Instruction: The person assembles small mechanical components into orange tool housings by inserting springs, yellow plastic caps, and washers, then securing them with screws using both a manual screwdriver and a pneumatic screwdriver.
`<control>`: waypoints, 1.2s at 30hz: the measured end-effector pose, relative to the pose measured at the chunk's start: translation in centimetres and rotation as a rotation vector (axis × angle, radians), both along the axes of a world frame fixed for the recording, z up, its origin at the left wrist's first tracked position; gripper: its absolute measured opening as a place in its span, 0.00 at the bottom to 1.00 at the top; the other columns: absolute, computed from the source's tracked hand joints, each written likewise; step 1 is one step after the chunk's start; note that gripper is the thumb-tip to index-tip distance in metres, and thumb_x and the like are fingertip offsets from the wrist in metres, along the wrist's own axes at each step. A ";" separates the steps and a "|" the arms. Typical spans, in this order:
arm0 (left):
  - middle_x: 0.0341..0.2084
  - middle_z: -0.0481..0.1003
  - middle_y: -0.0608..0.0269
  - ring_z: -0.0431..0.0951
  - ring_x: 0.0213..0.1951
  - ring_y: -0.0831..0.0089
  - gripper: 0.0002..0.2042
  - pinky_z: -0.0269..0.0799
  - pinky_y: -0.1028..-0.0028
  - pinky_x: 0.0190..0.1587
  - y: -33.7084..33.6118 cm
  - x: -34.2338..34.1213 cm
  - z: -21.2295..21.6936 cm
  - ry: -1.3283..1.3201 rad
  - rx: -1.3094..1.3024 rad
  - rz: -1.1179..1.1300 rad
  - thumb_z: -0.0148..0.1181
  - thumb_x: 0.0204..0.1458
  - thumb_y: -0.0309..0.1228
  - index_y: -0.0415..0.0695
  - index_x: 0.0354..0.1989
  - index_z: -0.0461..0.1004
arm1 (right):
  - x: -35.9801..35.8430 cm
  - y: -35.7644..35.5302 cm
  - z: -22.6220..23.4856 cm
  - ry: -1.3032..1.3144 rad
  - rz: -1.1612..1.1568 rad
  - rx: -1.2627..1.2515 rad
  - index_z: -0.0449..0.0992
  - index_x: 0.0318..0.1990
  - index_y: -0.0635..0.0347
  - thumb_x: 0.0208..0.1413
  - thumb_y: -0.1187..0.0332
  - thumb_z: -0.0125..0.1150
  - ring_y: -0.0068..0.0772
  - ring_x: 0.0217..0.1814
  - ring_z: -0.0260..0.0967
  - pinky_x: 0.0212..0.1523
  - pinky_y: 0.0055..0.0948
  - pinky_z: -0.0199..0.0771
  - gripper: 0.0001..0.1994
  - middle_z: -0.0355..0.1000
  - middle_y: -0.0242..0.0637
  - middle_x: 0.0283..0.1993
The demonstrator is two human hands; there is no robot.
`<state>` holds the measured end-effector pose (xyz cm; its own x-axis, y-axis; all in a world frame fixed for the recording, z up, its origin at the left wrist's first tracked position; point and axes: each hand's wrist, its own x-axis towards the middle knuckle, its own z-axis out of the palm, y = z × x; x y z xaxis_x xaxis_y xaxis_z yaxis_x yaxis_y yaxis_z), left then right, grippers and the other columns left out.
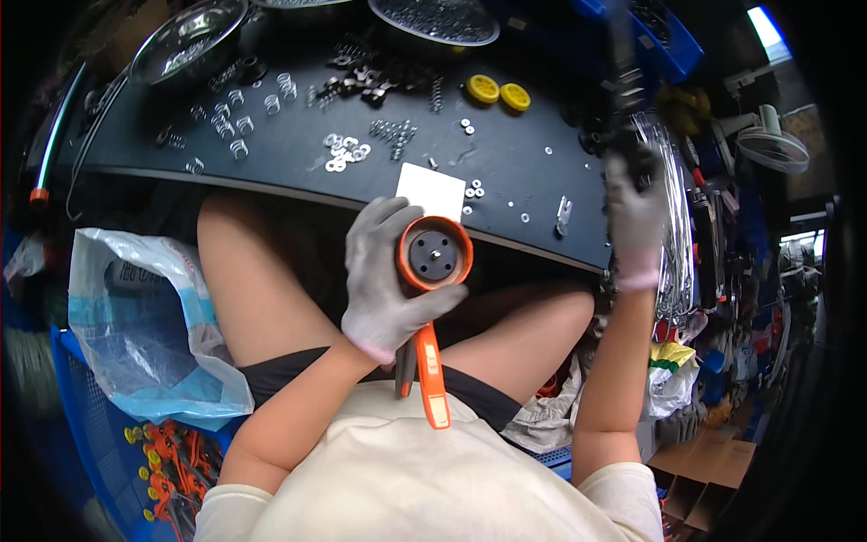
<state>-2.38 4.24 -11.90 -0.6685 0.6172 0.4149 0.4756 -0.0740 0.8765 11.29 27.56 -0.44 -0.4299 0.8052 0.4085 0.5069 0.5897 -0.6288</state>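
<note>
Your left hand is gripping an orange-and-black tool just off the worktop's front edge.
Your gloved left fingers are closing partway round the tool's orange ring, thumb lying along its near side; the black disc inside is facing up, and the handles are pointing toward your shirt. Your right hand is hovering by the worktop's right edge, blurring against dark parts, so I cannot tell how open its fingers are or what they are holding. A white card is lying at the front edge of the worktop, with washers and small springs sitting left of it. A metal clip is lying near the front right corner, two yellow wheels are resting toward the far edge, and a steel bowl is standing near the far left corner.
</note>
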 end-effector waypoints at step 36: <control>0.20 0.73 0.62 0.72 0.20 0.76 0.08 0.70 0.73 0.24 -5.0 -5.5 -2.8 -0.125 -0.505 0.112 0.52 0.56 0.31 0.41 0.40 0.73 | -1.8 -0.6 -1.8 -0.072 0.561 -0.373 0.75 0.38 0.64 0.61 0.62 0.54 0.27 0.29 0.67 0.32 0.29 0.67 0.13 0.73 0.35 0.30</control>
